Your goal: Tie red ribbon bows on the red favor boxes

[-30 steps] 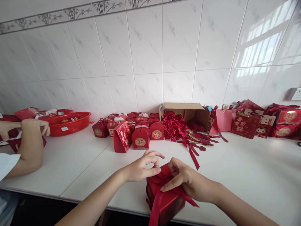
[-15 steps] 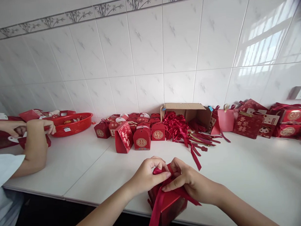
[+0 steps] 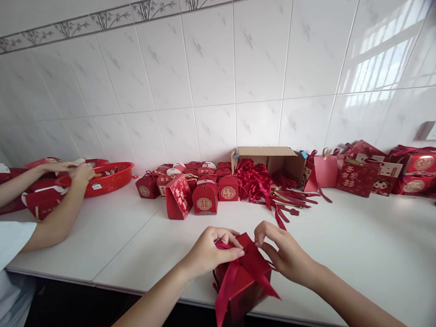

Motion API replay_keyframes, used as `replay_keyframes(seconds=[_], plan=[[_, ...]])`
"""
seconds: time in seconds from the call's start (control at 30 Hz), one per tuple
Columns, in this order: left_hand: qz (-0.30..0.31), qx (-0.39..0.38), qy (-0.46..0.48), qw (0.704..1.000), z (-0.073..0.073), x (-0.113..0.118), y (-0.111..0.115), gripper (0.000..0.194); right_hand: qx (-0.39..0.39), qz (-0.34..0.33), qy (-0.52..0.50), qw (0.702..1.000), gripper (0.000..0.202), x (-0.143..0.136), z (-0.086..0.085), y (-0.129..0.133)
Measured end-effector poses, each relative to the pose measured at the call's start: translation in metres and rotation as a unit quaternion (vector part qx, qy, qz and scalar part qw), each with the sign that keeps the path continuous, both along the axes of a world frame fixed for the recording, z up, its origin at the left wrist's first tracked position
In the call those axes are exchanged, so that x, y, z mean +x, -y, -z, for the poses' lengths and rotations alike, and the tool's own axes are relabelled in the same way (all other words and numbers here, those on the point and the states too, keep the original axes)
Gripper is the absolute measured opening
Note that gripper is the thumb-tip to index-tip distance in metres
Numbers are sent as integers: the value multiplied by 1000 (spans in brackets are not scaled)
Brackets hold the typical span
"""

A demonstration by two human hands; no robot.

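Lower centre: our left hand [image 3: 206, 250] pinches the ribbon [image 3: 227, 289] on the red box [image 3: 243, 285]; our right hand [image 3: 290, 257] curls alongside, grip unclear. Uneven tension could slacken the ribbon or tilt the box.

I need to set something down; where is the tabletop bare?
The white tabletop is bare right of the right hand, in front of the gift bags, and between the left hand and the other person's arm. Crowded: along the wall, from the red basin past the small boxes and ribbon pile to the bags.
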State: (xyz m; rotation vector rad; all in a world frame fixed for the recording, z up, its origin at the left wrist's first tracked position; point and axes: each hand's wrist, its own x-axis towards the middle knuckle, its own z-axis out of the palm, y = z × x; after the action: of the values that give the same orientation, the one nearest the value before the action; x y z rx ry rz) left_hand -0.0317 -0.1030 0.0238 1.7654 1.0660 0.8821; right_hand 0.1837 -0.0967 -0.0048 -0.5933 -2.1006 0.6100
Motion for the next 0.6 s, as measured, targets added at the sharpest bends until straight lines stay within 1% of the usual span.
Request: replay_keyframes(seconds=[0.2,0.27,0.37,0.47,0.6], plan=[[24,-30,17,999,-2,-1,1,17,-30,47,-19,998,13,0,0,-3],[30,-47,21,998,-4,-3,2,18,-62,50,-25,997,10,0,0,-4],[41,-59,33,997,-7,-5,3,15,-132,29,-33,990,19,1,1,-4],[25,-53,31,998,-9,-5,5,12,-178,36,-17,983,27,3,2,-4],[-7,-32,1,999,-7,0,8,12,-190,77,11,979,21,2,0,-2]])
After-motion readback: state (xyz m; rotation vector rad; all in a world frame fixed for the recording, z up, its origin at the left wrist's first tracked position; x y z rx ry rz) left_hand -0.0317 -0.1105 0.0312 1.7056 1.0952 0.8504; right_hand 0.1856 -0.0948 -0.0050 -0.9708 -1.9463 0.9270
